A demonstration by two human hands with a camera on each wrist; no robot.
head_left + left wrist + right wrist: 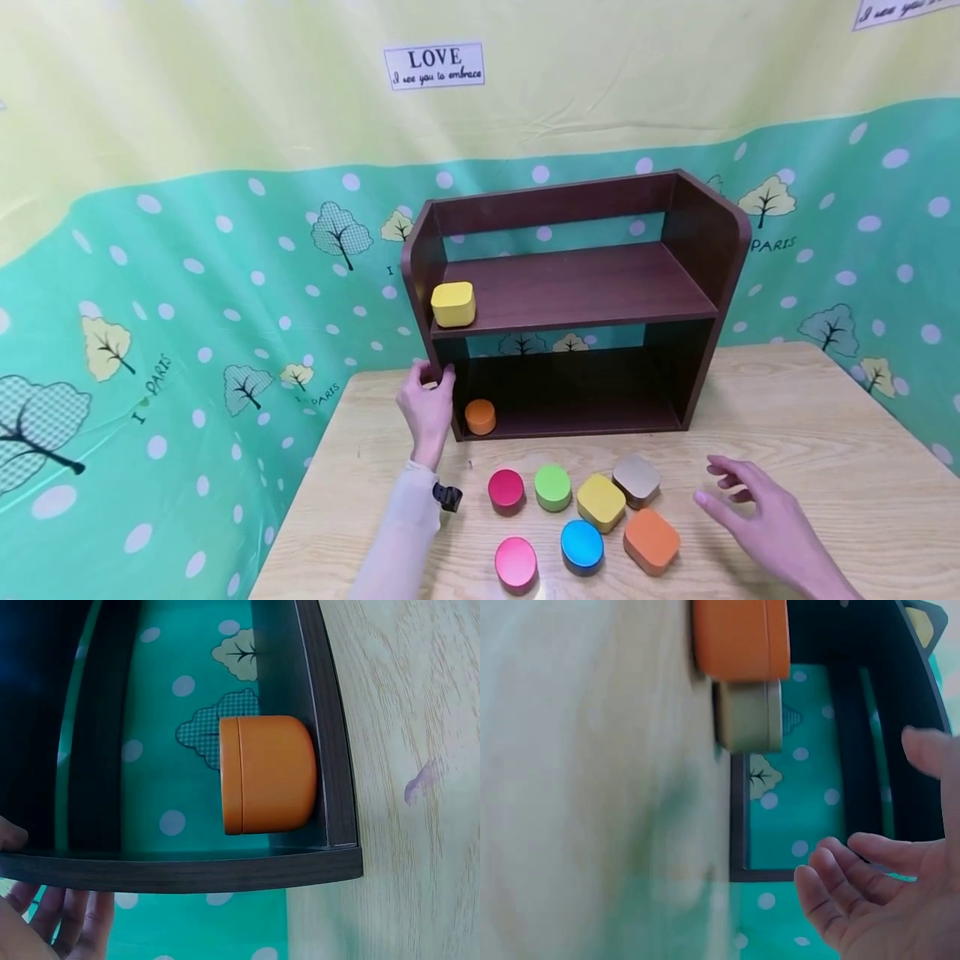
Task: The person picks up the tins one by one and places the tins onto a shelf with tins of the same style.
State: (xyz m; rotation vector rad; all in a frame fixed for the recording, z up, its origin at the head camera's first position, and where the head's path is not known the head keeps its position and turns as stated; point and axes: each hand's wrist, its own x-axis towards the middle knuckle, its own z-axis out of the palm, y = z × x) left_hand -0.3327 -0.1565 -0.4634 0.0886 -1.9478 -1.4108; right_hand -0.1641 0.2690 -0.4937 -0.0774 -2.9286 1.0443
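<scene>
A dark brown two-tier shelf (581, 287) stands at the back of the table. My left hand (427, 410) grips its left side panel, thumb on the inner face and fingers behind the outer face, as the left wrist view shows. Close by that hand, an orange round tin (270, 774) sits in the lower compartment's left corner. On the upper board's left end is a yellow rounded-square tin (453, 304). My right hand (765, 521) hovers over the table's right side, fingers loosely bent and holding nothing. Nearest to it is an orange square tin (651, 542).
Several more tins lie before the shelf: dark red (506, 492), green (552, 487), yellow (601, 502), grey-beige (636, 481), blue (582, 547) and pink (516, 564). A patterned curtain (247, 275) surrounds the wooden table (780, 400).
</scene>
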